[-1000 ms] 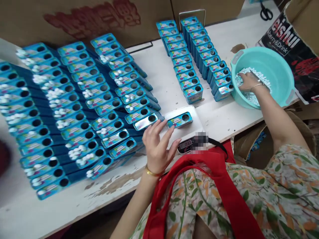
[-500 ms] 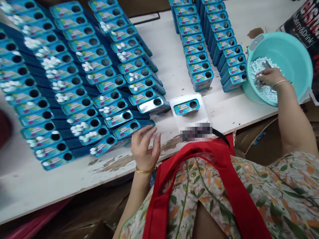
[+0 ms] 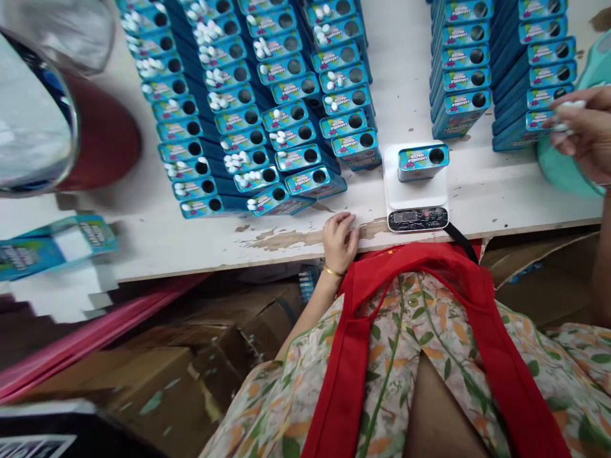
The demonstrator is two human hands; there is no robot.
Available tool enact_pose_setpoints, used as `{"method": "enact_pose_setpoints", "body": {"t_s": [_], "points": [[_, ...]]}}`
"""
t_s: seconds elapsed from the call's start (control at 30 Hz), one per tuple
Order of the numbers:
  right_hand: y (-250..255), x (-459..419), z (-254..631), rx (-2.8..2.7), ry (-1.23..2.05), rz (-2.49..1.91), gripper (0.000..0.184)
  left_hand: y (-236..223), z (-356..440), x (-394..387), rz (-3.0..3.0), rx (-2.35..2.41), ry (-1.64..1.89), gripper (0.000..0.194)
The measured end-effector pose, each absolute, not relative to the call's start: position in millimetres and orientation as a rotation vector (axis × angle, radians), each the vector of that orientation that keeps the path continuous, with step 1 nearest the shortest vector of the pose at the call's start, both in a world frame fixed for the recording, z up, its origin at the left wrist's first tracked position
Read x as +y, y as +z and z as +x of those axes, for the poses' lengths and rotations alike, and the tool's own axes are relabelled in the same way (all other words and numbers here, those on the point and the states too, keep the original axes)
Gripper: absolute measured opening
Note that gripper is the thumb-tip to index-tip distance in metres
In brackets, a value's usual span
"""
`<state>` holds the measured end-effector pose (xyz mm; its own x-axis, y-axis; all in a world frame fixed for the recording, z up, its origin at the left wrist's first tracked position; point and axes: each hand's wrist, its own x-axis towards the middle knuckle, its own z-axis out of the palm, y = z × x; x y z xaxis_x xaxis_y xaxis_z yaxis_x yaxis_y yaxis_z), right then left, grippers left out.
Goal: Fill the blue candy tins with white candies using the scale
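My right hand [image 3: 585,130], at the right edge, pinches several small white candies [image 3: 568,114] between its fingertips. It is above the rim of a teal basin [image 3: 563,168], close to the nearest tins of the right-hand row. My left hand [image 3: 340,242] rests at the table's front edge with fingers loosely bent, thumb apart and nothing in it. Between the hands, a white digital scale [image 3: 390,184] carries one upright blue tin [image 3: 422,168] with a round hole in its top. Digits show on the scale's display.
Rows of upright blue tins [image 3: 298,181] fill the left of the white table [image 3: 200,248], many with white candies on top. More tin rows [image 3: 461,105] stand beyond the scale. At far left are a large red container [image 3: 102,133] and a lying blue package [image 3: 28,254]. Cardboard boxes [image 3: 143,375] sit below.
My right hand has come up out of the basin with candies and moved left to its rim. The left hand's fingers have bent inward. The view has swung left.
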<state>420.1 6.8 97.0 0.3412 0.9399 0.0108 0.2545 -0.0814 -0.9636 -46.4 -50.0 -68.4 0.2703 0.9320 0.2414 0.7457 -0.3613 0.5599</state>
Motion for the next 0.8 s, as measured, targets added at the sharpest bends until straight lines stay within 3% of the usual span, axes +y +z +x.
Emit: {"method": "enact_pose_setpoints", "body": {"t_s": [0.17,0.63,0.8], "points": [[120,15,317,-1.283,1.110,-1.559,0.003,-85,-46,-55,2.214,1.567,0.821,0.033],[94,38,295,-1.881,0.718,-1.626,0.017,-82,-42,-55,2.238,1.569,0.854,0.027],[101,39,292,-1.920,0.686,-1.620,0.006,-80,-41,-55,2.235,1.595,0.805,0.026]]}}
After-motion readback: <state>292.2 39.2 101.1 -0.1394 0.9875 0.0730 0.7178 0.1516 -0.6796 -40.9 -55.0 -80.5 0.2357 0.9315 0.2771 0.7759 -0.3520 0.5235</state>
